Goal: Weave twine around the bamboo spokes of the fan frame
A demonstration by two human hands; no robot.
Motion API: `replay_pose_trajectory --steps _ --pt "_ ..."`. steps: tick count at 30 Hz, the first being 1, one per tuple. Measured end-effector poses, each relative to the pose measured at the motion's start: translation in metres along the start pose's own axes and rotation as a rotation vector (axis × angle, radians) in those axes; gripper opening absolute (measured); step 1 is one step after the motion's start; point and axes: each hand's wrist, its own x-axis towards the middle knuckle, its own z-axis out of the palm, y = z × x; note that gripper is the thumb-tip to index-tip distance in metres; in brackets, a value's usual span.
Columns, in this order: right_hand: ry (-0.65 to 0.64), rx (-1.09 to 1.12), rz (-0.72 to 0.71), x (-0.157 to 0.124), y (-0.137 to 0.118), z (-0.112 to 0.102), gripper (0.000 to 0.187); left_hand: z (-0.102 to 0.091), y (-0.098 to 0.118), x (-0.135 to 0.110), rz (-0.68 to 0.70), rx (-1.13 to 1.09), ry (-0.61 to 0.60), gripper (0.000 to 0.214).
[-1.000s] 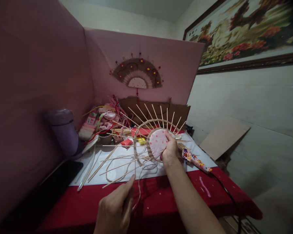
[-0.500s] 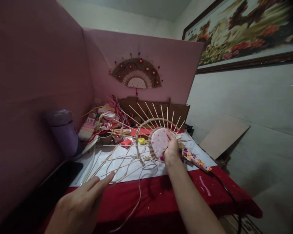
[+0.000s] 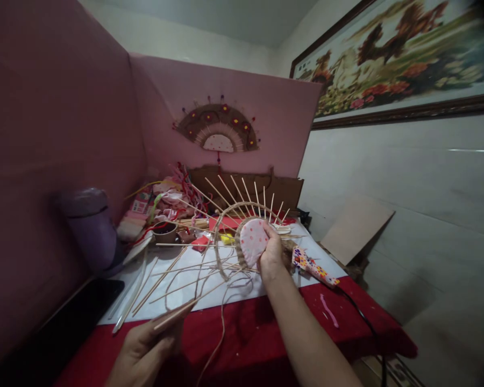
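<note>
My right hand (image 3: 271,252) grips a half-made fan: a pink dotted half-disc (image 3: 251,242) with thin wooden sticks (image 3: 242,193) fanning out from it and jute twine woven round them. It holds the piece tilted above the white sheet (image 3: 193,282). My left hand (image 3: 145,346) is low at the front edge of the red tablecloth (image 3: 266,322), fingers closed around the near end of one long stick (image 3: 177,313). Loose twine (image 3: 221,322) trails down over the cloth between my hands.
A finished brown fan (image 3: 218,129) hangs on the pink backboard. A purple lidded jar (image 3: 86,226) stands at the left. A glue gun with a patterned body (image 3: 312,267) lies right of the fan. Craft scraps and a small cup (image 3: 165,232) crowd the back. A cardboard sheet (image 3: 357,226) leans on the wall.
My left hand let the twine go, swung left and open, and now has closed on the end of a long stick. My right hand kept hold of the fan. The view shifted slightly.
</note>
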Motion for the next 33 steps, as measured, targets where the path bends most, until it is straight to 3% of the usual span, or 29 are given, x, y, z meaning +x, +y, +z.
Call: replay_pose_trajectory --steps 5,9,12,19,25,33 --pt "0.121 -0.010 -0.015 -0.010 -0.003 0.008 0.020 0.032 -0.009 0.004 -0.252 -0.281 -0.073 0.039" --pt "0.184 -0.009 -0.034 -0.017 -0.007 0.012 0.021 0.060 -0.002 0.008 -0.388 -0.422 0.011 0.050" --pt "0.214 -0.001 -0.046 -0.020 -0.010 0.013 0.022 0.071 0.002 0.011 -0.416 -0.452 0.084 0.052" --pt "0.234 0.032 -0.029 -0.014 -0.013 0.010 0.031 0.075 0.007 0.011 -0.415 -0.482 0.084 0.051" --pt "0.243 0.021 -0.023 -0.008 -0.008 0.005 0.037 0.078 0.018 0.011 -0.285 -0.267 0.145 0.047" --pt "0.268 -0.042 -0.091 -0.019 -0.020 0.010 0.016 0.081 0.004 0.015 -0.080 -0.051 0.187 0.042"
